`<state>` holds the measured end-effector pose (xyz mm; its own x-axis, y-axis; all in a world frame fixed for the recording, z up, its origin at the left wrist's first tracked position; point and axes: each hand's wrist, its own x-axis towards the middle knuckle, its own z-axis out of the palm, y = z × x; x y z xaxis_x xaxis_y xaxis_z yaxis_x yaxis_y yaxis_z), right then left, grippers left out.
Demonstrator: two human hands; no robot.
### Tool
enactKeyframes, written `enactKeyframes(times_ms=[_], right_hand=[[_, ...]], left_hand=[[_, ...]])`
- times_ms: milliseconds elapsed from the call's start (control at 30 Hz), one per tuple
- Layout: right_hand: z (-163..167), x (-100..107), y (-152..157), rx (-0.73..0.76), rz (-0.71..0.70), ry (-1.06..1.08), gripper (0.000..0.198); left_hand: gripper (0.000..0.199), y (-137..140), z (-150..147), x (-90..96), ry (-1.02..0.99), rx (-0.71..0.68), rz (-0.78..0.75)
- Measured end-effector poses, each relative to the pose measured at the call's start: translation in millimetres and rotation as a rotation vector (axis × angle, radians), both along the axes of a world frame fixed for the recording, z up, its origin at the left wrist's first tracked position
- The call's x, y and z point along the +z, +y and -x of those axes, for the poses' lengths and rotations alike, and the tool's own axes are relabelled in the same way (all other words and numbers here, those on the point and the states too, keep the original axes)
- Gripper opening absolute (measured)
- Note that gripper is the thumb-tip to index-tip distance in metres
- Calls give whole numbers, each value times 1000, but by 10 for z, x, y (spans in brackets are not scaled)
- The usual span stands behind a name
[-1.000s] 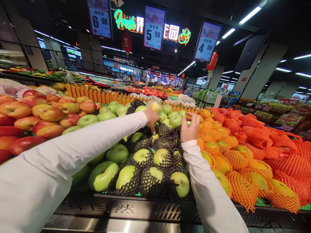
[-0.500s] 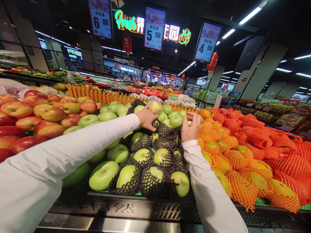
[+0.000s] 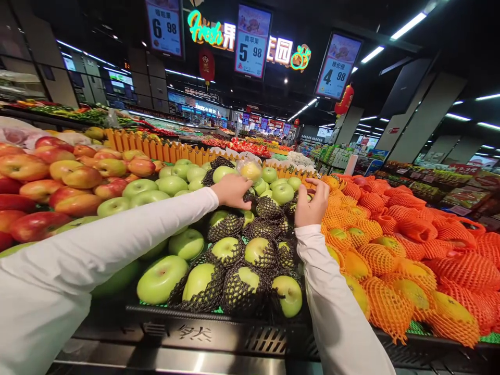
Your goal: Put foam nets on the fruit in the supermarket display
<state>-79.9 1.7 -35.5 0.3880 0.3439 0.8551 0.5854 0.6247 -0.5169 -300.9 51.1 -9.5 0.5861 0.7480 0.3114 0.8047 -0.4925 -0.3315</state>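
My left hand reaches over the green apples with its fingers curled down around a green apple in a black foam net, most of it hidden by the hand. My right hand is at the right edge of the same pile. Its thumb and fingers curve around a green apple, of which only a sliver shows between them. Between and below my hands are rows of netted green apples. Bare green apples lie to their left.
Red-yellow apples are heaped on the left. On the right are oranges in orange nets and fruit in red nets. A low orange picket fence runs behind the green apples. The black display edge is in front. Price signs hang overhead.
The fingers of my left hand have drawn closer together over the netted apple. My right hand has shifted very slightly to the right. The whole view has moved a little.
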Motion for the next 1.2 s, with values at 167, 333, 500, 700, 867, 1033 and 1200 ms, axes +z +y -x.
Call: enactKeyframes(times_ms=[167,333,500,700,867,1033,1200], right_hand=[[-38,62,-40,-55,-58,105,18],[-97,107,-69,-86,-90,246,19],[-152,112,-62,-103,-123,309,21],[-107,109,-79,-123,-93,266,21],[-68,103,-89,-91,-83,208,19],[-27,74,-90,-92,-76,172,21],[-4,36,-66,-87,-84,138,21]], left_hand=[[64,-196,79,-39,-245,71,-85],[64,-341,-16,-32,-603,-50,-255],[60,-541,-480,-226,-433,-402,-172],[56,-662,-971,-442,-63,-375,124],[56,-328,-769,-204,-215,-590,459],[27,304,-81,132,-754,-167,116],[70,795,525,154,-924,230,91]])
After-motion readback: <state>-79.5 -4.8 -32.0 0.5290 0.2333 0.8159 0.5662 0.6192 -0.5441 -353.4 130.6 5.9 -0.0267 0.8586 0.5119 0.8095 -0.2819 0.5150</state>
